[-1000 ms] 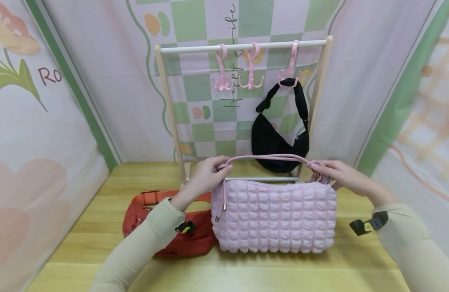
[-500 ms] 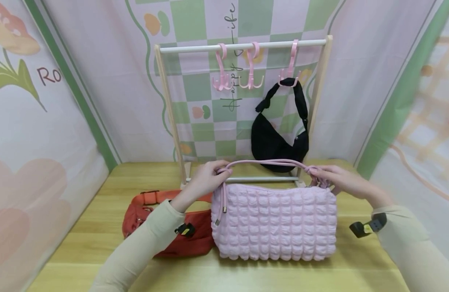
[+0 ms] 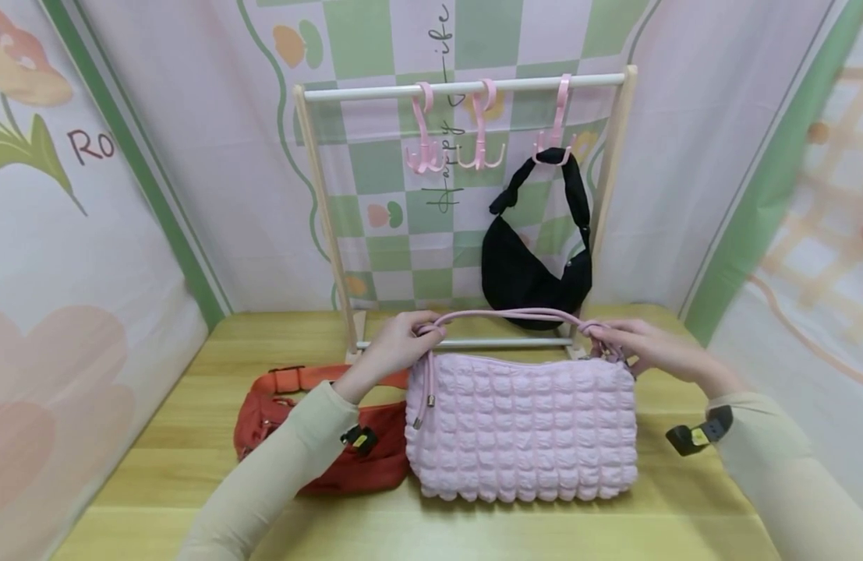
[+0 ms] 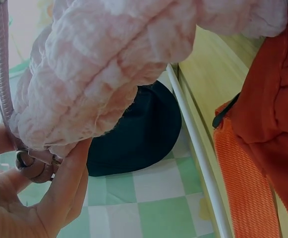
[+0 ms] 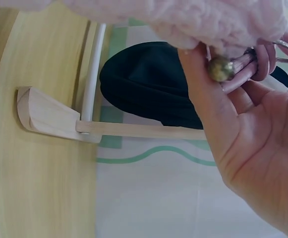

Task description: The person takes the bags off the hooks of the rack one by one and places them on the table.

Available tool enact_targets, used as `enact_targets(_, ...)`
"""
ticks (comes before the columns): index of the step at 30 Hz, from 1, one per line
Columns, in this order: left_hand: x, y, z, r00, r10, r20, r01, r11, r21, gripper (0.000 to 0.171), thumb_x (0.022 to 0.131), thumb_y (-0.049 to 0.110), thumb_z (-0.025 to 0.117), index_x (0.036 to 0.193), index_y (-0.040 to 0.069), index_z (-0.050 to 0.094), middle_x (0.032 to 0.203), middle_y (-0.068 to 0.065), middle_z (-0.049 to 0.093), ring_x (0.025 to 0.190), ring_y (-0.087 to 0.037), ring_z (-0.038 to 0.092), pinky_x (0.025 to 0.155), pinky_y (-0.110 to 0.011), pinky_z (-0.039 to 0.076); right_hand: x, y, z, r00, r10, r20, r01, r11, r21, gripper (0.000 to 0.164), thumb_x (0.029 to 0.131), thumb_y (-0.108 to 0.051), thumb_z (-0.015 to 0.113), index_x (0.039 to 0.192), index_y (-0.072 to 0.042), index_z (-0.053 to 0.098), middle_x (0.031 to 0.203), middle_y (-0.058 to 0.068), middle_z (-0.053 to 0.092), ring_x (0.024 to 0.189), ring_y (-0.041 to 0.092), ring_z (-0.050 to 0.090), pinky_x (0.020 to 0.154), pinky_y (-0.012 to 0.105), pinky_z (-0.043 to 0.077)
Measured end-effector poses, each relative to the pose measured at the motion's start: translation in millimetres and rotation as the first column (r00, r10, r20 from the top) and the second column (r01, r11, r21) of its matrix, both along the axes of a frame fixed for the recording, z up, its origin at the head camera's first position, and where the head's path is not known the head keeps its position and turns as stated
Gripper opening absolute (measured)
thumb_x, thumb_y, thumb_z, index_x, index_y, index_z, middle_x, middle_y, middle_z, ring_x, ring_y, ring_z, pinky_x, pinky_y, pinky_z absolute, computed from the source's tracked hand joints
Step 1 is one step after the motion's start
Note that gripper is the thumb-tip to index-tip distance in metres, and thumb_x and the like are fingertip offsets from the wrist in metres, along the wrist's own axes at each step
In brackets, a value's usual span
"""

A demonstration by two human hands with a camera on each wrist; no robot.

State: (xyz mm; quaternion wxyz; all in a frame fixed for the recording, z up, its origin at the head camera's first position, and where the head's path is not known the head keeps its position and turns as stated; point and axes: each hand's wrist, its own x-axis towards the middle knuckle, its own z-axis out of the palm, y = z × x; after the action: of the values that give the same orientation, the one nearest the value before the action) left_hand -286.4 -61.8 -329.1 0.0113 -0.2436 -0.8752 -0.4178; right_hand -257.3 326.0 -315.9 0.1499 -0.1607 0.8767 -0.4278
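A pink puffy quilted handbag (image 3: 522,428) hangs upright in front of me, close over the table, its thin cord handle (image 3: 508,314) arched above it. My left hand (image 3: 401,343) pinches the knotted left end of the handle, where two cord ends with metal tips dangle. At the right end, my right hand (image 3: 645,347) grips the other knot. Metal rings and a brass-coloured cord tip (image 5: 221,69) show by the fingers in the right wrist view. A red bag (image 3: 371,444) with an orange strap (image 4: 245,188) lies beside the pink one, partly behind my left forearm.
Behind the bags stands a wooden rack (image 3: 322,202) with a white top rail (image 3: 361,93). Two pink hooks (image 3: 424,148) hang bare on it. A black shoulder bag (image 3: 529,273) hangs from a third pink hook (image 3: 559,117) near the right post. Printed cloth walls enclose the table (image 3: 157,467).
The pink handbag and both hands have come down slightly. Its right end has shifted a little left with my right hand. Both hands keep their hold on the handle.
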Motion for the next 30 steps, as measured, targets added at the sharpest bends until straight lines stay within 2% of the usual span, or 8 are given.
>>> enact_targets(3, -2.7, 0.7, -2.2, 1.000, -0.005, 0.013, 0.005, 1.000, -0.003, 0.022, 0.092, 0.033, 0.059, 0.108, 0.021, 0.069, 0.060, 0.006, 0.045, 0.051, -0.008, 0.039, 0.047, -0.022, 0.032, -0.4, 0.0, -1.2, 1.000, -0.001, -0.001, 0.001, 1.000, 0.009, 0.048, 0.102, -0.033, 0.036, 0.135, 0.002, 0.043, 0.103, 0.013, 0.059, 0.083, 0.015, 0.063, 0.061, 0.040, 0.056)
enact_targets(10, -8.9, 3.1, -7.4, 1.000, -0.006, 0.027, 0.006, 1.000, -0.030, 0.019, 0.093, 0.033, 0.059, 0.103, 0.019, 0.069, 0.057, 0.006, 0.041, 0.049, -0.008, 0.035, 0.044, -0.022, 0.031, -5.6, 0.5, -10.3, 1.000, -0.024, 0.011, 0.024, 0.999, 0.027, 0.042, 0.102, -0.035, 0.037, 0.124, -0.001, 0.051, 0.099, 0.013, 0.057, 0.080, 0.014, 0.059, 0.062, 0.041, 0.055)
enact_targets(14, -13.1, 4.1, -11.6, 1.000, -0.016, 0.022, 0.016, 0.999, -0.042, 0.019, 0.093, 0.033, 0.058, 0.099, 0.018, 0.068, 0.056, 0.006, 0.038, 0.049, -0.008, 0.034, 0.045, -0.022, 0.030, -6.1, 0.0, -12.7, 1.000, -0.023, 0.016, 0.022, 0.999, 0.035, 0.046, 0.102, -0.035, 0.036, 0.128, 0.001, 0.048, 0.099, 0.014, 0.056, 0.084, 0.016, 0.060, 0.063, 0.041, 0.056)
enact_targets(22, -14.0, 6.4, -12.5, 0.998, -0.029, 0.061, 0.034, 0.997, -0.075, 0.023, 0.095, 0.034, 0.056, 0.097, 0.015, 0.068, 0.057, 0.006, 0.043, 0.050, -0.009, 0.039, 0.045, -0.022, 0.035, -8.1, 0.8, -19.7, 0.999, -0.044, 0.027, 0.043, 0.997, 0.057, 0.045, 0.102, -0.036, 0.039, 0.129, 0.000, 0.048, 0.110, 0.019, 0.052, 0.089, 0.019, 0.056, 0.063, 0.041, 0.055)
enact_targets(30, -17.6, 6.3, -17.3, 0.993, -0.037, 0.108, 0.048, 0.994, -0.096, 0.021, 0.094, 0.032, 0.058, 0.101, 0.017, 0.069, 0.059, 0.004, 0.052, 0.047, -0.008, 0.046, 0.044, -0.022, 0.042, -8.4, 0.9, -23.0, 0.998, -0.023, 0.066, 0.018, 0.998, 0.068, 0.047, 0.101, -0.035, 0.040, 0.131, 0.001, 0.046, 0.118, 0.023, 0.051, 0.096, 0.023, 0.055, 0.064, 0.041, 0.056)
